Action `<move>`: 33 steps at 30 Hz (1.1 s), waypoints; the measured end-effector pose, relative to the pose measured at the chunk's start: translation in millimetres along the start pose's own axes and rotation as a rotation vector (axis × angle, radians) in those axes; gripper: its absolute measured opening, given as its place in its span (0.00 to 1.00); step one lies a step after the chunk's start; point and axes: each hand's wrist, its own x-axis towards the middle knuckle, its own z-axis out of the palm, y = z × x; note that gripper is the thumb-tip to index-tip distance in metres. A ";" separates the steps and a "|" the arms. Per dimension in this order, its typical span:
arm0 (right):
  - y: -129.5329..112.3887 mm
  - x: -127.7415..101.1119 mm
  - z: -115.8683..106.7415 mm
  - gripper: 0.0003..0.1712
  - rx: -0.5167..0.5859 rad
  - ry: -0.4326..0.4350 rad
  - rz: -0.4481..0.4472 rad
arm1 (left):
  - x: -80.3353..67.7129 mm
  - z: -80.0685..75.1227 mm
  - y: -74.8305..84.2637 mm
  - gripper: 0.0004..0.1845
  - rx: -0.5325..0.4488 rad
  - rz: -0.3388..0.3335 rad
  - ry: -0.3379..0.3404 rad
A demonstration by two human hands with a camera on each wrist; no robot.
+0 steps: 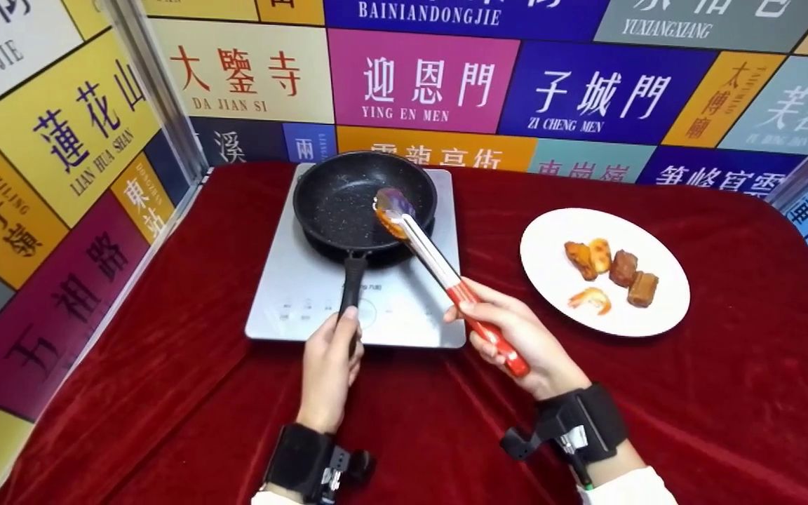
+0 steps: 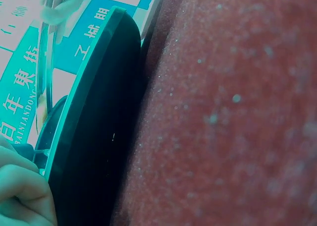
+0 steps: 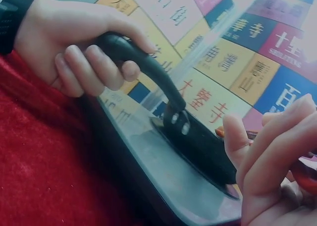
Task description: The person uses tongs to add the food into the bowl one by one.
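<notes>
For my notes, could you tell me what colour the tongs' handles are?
Red, on the tongs; the head view shows it best.

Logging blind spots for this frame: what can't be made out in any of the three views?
- Food piece in the tongs: head view, too small and blurred to identify.
- Cooktop control labels: head view, too small to read.
- Left hand: left wrist view, cut off by the frame edge; its grip on the pan handle shows only elsewhere.
- Plate: absent from both wrist views.
- Right hand: right wrist view, blurred, tongs nearly hidden behind the fingers.
</notes>
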 end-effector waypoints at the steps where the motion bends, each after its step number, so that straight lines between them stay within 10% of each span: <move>1: -0.1 1.8 2.2 0.26 -0.019 0.006 0.000 | 0.0 -0.1 0.3 0.24 -0.003 -0.001 0.000; 33: -26.4 65.9 37.7 0.26 -0.527 0.063 0.052 | 8.3 -3.8 -13.2 0.24 -0.027 -0.027 0.004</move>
